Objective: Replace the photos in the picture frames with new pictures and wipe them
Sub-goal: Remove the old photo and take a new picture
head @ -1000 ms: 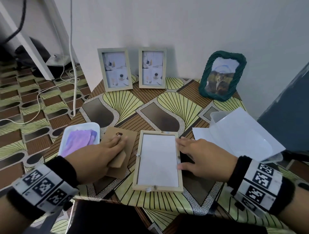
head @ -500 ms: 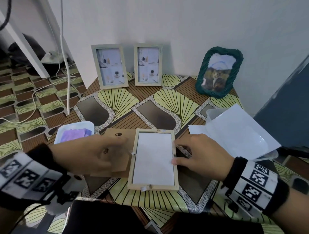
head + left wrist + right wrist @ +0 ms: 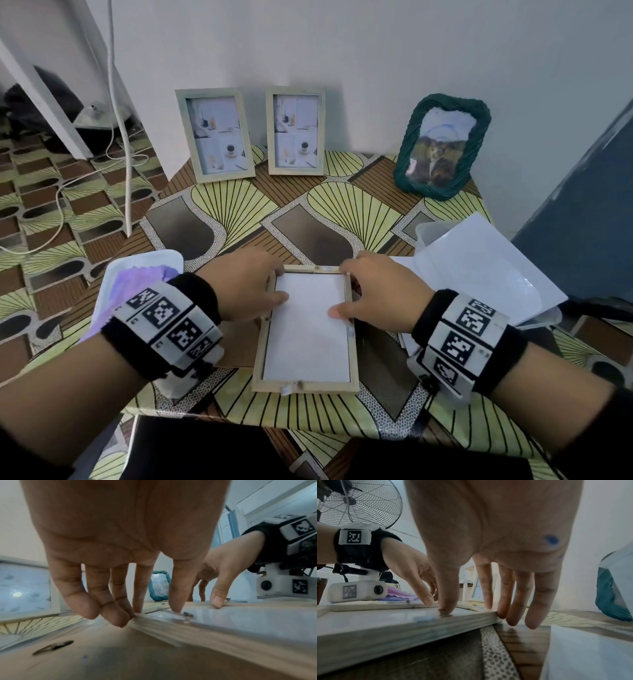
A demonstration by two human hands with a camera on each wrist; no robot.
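Behind the left hand [image 3: 245, 284] and the right hand [image 3: 380, 294], each wrist wears a black fabric band carrying white blocks printed with black square-pixel markers. Under each band hangs a white camera housing with a round dark lens and another marker.

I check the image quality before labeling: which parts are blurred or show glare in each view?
Head view: mostly sharp, left hand slightly smeared. Left wrist view: wooden frame edge streaked by motion blur, glare on the standing frame. Right wrist view: the palm of the right hand soft, wide-angle bending at the edges.
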